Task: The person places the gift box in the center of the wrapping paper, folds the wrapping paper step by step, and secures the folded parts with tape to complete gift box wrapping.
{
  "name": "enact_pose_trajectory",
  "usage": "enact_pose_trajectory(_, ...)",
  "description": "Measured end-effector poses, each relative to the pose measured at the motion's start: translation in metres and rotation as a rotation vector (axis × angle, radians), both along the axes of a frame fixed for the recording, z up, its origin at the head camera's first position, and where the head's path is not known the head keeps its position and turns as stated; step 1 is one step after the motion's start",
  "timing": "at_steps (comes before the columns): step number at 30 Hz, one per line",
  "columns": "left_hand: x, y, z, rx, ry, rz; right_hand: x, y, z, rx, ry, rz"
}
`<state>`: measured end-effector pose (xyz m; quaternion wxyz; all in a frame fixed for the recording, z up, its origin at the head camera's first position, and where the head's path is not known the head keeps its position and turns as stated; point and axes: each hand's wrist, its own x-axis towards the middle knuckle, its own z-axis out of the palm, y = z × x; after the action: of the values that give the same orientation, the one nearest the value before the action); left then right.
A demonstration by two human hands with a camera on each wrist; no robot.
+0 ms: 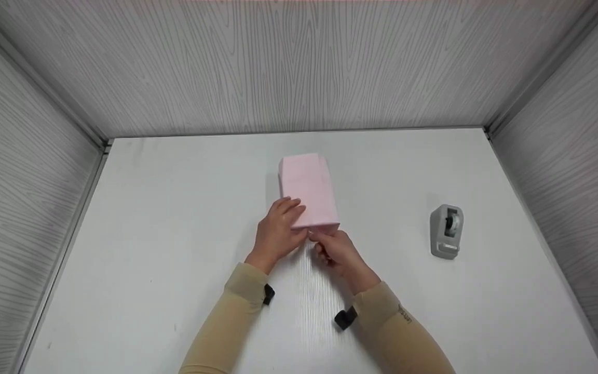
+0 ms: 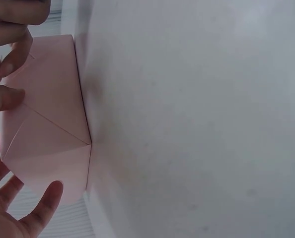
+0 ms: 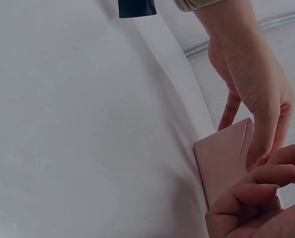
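A box wrapped in pink paper [image 1: 308, 187] lies lengthwise on the white table, its near end showing slanting fold lines [image 2: 53, 124]. My left hand [image 1: 278, 228] holds it at the near left corner, fingers spread over the top and side. Its thumb [image 2: 11, 97] presses on the folded end. Across from it, my right hand [image 1: 338, 252] has its fingers curled, and the thumb and forefinger pinch the paper at the upper edge of that end. The right fingers [image 3: 257, 193] partly hide this spot in the right wrist view.
A grey tape dispenser [image 1: 445, 231] with a roll in it stands on the table [image 1: 174, 218] to the right of the box. Wood-grain panels [image 1: 299, 67] wall the table at the back and both sides. Each sleeve bears a small black wrist device [image 1: 345, 318].
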<state>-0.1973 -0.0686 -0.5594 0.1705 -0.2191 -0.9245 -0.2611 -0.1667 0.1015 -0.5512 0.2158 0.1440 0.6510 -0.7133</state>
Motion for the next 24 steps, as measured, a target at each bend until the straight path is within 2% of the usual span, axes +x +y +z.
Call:
enact_pose_trajectory(8, 0.0, 0.0, -0.001, -0.003, -0.008, 0.008, 0.001, 0.003, 0.002, 0.049, 0.03, 0.012)
enact_pose_trajectory(18, 0.001, 0.0, -0.001, -0.008, -0.013, 0.013, 0.002, 0.001, 0.013, -0.12, 0.121, -0.028)
enact_pose_trajectory(24, 0.001, 0.001, 0.001, -0.016, -0.026, 0.015, -0.003, 0.0, 0.007, -0.098, 0.115, -0.041)
